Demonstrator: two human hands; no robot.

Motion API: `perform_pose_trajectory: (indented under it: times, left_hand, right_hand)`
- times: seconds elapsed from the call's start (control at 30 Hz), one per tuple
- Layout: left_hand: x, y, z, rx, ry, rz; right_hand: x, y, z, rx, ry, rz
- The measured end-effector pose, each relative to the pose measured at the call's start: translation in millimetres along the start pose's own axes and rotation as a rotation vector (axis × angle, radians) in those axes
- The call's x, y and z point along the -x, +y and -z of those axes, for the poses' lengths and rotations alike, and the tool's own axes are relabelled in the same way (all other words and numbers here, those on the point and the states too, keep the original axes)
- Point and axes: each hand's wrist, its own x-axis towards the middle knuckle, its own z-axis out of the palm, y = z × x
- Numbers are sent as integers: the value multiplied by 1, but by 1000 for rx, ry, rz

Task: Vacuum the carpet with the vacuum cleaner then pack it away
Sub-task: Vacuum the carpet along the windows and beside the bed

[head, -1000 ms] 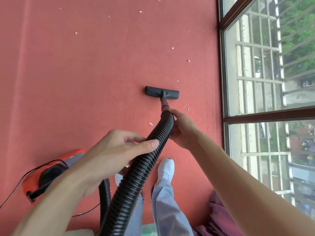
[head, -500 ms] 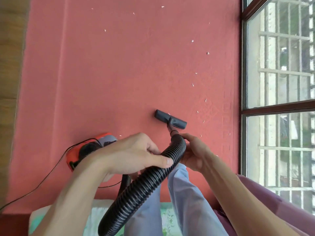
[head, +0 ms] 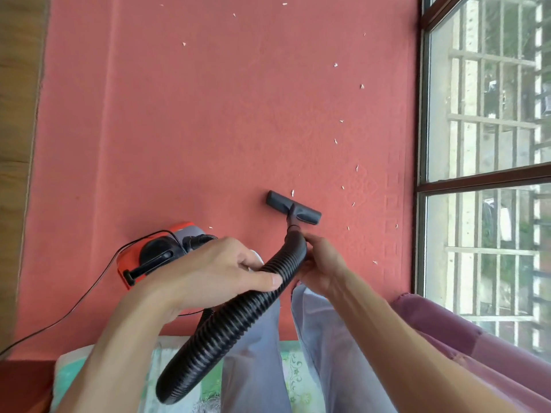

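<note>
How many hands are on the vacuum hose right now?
2. The left hand grips the hose midway; the right hand holds its end just behind the floor nozzle. None hidden.

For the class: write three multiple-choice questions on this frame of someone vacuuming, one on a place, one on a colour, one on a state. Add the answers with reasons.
1. Where does the vacuum body stand?
A) left of the nozzle
B) right of the nozzle
C) beyond the nozzle, by the window

2. What colour is the carpet?
A) blue
B) grey
C) red

3. What are the hands doing?
A) both hang free
B) both hold the hose
C) only one holds the hose

Answers:
1 A: the orange body sits on the carpet on the person's left, and the nozzle lies to its right.
2 C: the whole carpet is red.
3 B: the left hand curls round the hose, and the right hand grips its end just behind the nozzle.
</note>
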Motion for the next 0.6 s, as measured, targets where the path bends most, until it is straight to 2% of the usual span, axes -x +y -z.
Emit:
perform_pose_trajectory:
  times: [0.13,0.23,0.4,0.6]
  left_hand:
    - [-1,-15,-6,-62,-69,99]
    - [-5,-21,-9,-146,-22,139]
    - [-20,-20,-19,-156,137,94]
    - [-13,-16,-24,-118,78,58]
  right_hand:
    - [-6,34,6,-42,19,-6]
    - [-17,37,0,-21,44,6]
    - [-42,14,-7,82,131,68]
    - [-34,21,1,118,154,46]
